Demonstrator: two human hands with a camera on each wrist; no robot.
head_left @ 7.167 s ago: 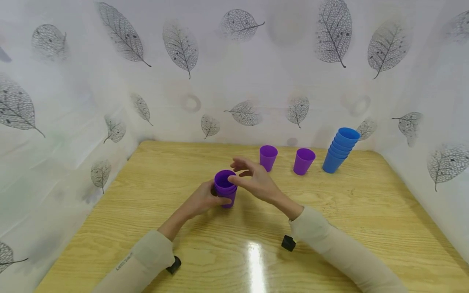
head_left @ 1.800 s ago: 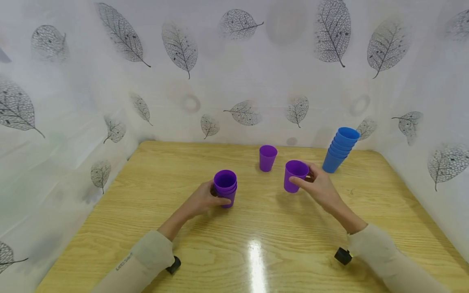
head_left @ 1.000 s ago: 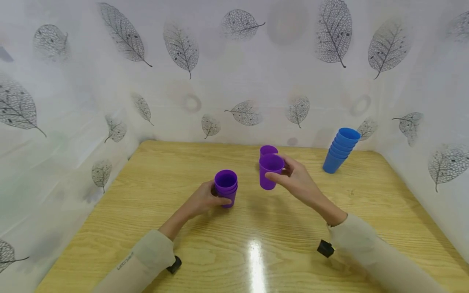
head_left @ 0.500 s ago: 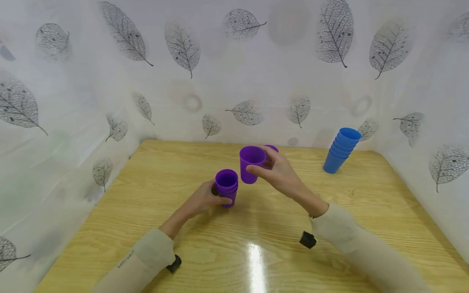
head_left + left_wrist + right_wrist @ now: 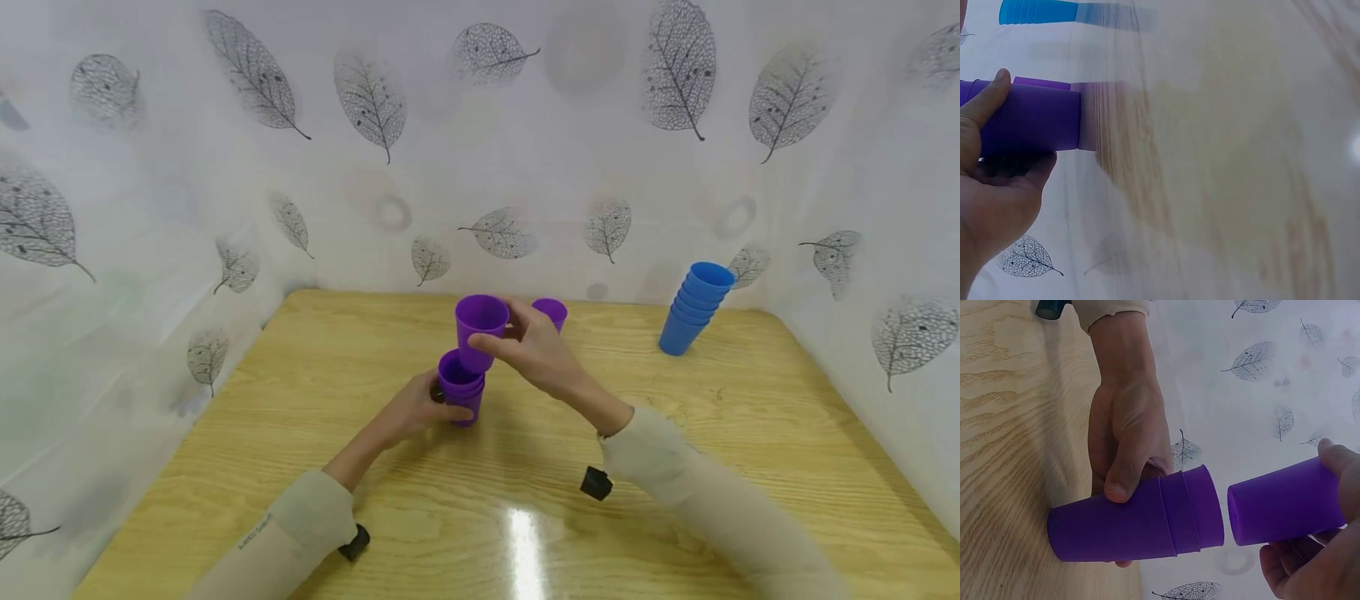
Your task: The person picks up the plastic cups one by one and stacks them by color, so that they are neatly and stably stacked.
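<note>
My left hand grips a nested stack of purple cups, which stands upright on the table. In the right wrist view the rims of several cups in this stack show, with my left thumb across the lower part. My right hand holds a single purple cup, thumb in front and fingers behind. Its base is just above the stack's mouth; a small gap parts them in the right wrist view. Another purple cup stands farther back, mostly hidden by my right hand.
A tall stack of nested blue cups leans slightly at the table's back right. The wooden table meets a leaf-patterned cloth at the back and sides. A black wrist device hangs below each sleeve.
My right hand took the right-hand purple cup from the back and carried it left to above the stack. My left hand has kept its place around the stack.
</note>
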